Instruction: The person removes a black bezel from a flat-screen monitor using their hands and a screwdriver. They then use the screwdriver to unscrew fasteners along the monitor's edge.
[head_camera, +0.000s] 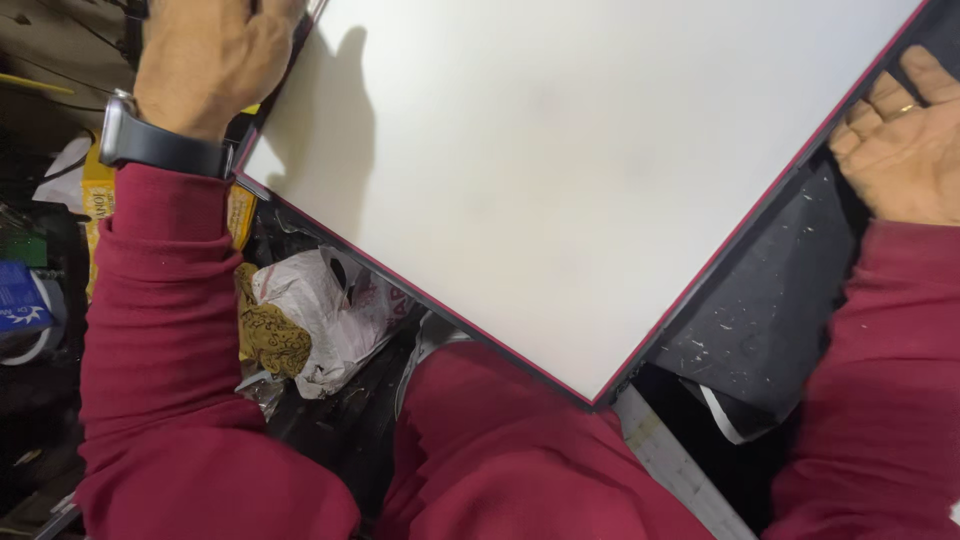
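A large flat white panel (560, 170) with a thin red-and-dark edge fills the middle, one corner pointing down toward my lap. My left hand (205, 60), with a dark watch on its wrist, grips the panel's upper left edge. My right hand (900, 140), a ring on one finger, rests palm up under the panel's right edge, fingers curled against it. Both arms wear dark red sleeves. The panel's top and far corners run out of view.
A crumpled white plastic bag (320, 315) and a yellow patterned packet (265, 340) lie below the left edge. A dusty black surface (770, 310) sits under the right edge. Yellow and blue items (25, 300) clutter the far left. A pale strip (670, 460) runs bottom right.
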